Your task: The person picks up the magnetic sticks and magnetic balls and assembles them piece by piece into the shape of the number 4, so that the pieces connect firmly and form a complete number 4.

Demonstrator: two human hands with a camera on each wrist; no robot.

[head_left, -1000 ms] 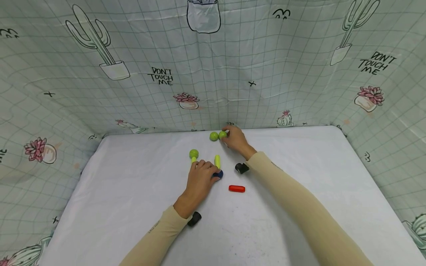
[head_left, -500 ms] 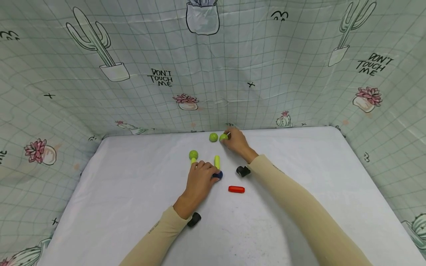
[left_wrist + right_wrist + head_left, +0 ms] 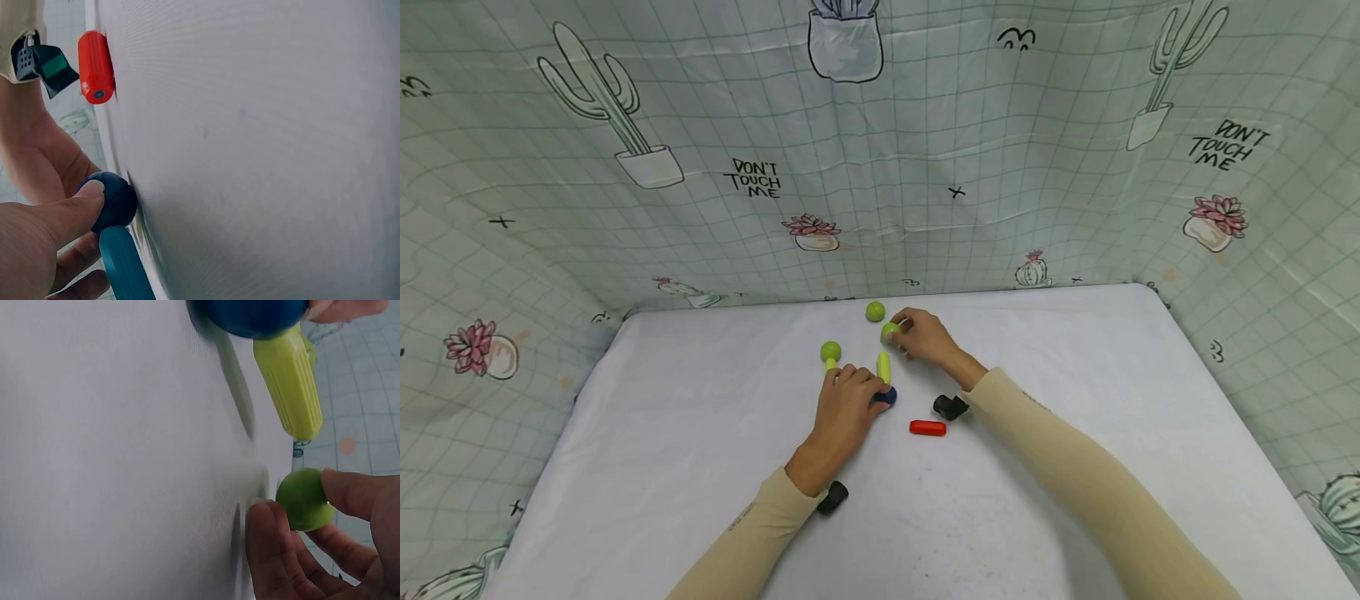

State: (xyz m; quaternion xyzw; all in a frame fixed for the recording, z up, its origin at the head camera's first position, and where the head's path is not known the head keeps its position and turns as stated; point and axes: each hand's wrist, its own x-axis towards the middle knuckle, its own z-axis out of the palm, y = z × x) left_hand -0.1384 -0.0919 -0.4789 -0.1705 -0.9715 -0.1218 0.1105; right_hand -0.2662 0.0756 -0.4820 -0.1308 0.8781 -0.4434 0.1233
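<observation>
My left hand pinches a dark blue ball low over the table. A teal ribbed rod meets this ball in the left wrist view. From the same ball a yellow ribbed rod sticks out toward the far side. My right hand holds a green ball between thumb and fingers, a short gap from the yellow rod's free end. Left of these, another green ball sits atop a second yellow rod, whose lower part is hidden behind my left hand.
One loose green ball lies near the back edge of the white table. A red rod lies right of my left hand. Black wrist cameras sit at both sleeves. A patterned cloth hangs behind.
My right hand has drawn its green ball from beside the other one at the back edge toward me, closer to the yellow rod. The left hand stays on the blue ball.
</observation>
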